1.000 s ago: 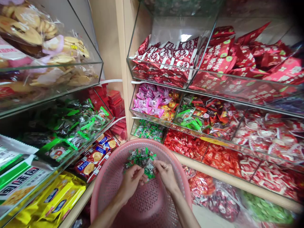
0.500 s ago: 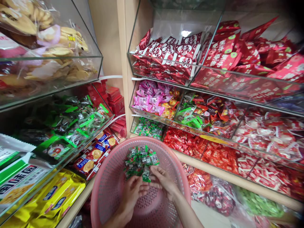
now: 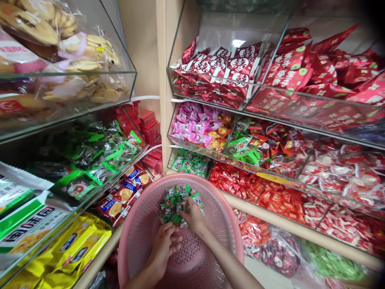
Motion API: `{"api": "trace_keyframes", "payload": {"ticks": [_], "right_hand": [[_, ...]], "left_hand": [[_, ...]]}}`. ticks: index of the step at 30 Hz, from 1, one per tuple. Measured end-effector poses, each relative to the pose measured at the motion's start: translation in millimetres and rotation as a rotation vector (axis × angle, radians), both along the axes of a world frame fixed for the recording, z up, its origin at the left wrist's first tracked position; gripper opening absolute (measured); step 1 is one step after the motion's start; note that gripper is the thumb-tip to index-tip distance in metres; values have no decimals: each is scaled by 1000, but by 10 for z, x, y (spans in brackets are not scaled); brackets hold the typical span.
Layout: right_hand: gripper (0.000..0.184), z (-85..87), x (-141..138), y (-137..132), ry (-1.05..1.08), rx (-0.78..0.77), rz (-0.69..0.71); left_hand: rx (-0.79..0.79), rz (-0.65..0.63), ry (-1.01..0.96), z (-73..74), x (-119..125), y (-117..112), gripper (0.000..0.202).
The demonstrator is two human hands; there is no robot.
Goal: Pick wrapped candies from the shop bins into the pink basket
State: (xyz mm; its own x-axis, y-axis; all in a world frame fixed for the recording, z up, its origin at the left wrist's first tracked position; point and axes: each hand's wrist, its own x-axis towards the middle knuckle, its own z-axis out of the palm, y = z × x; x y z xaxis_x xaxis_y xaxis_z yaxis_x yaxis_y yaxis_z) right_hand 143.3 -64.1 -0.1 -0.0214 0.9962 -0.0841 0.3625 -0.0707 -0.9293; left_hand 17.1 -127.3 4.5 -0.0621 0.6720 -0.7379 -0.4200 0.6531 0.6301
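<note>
A pile of small green-wrapped candies (image 3: pixel 170 206) lies at the far side inside a pink perforated plastic basket (image 3: pixel 130 224). My right hand (image 3: pixel 194 216) reaches over the pile from the right, with thumb and fingers closing around candies there; the fingertips partly cover what they grip. Just in front of the pile, my left hand (image 3: pixel 162 247) is held palm inward with loosely bent fingers apart and nothing seen in it. Its fingertips are close to the nearest candies.
Clear display bins surround the basket. Green-trimmed packets (image 3: pixel 99 156), yellow packs (image 3: pixel 72 249) and wrapped biscuits (image 3: pixel 128 192) are on the left. Pink-wrapped sweets (image 3: pixel 192 126), red packets (image 3: pixel 219 66) and red candies (image 3: pixel 231 176) fill the right. Bagged sweets (image 3: pixel 279 249) lie below the right shelf.
My right hand has moved forward and left onto the candy pile. A candy that was between my hands is no longer seen there; my left hand has drawn slightly back and left.
</note>
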Motion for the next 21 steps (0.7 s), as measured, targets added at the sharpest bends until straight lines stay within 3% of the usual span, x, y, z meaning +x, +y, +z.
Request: {"api": "trace_keyframes", "payload": {"ticks": [5, 10, 21], "right_hand": [[46, -46, -158, 55, -302, 133, 62], [50, -61, -268, 67, -394, 182, 115], [36, 112, -329, 80, -839, 168, 145]], "left_hand": [[-42, 23, -27, 5, -13, 22, 22], [-30, 36, -54, 22, -11, 28, 20], [-10, 80, -70, 94, -37, 55, 18]]}}
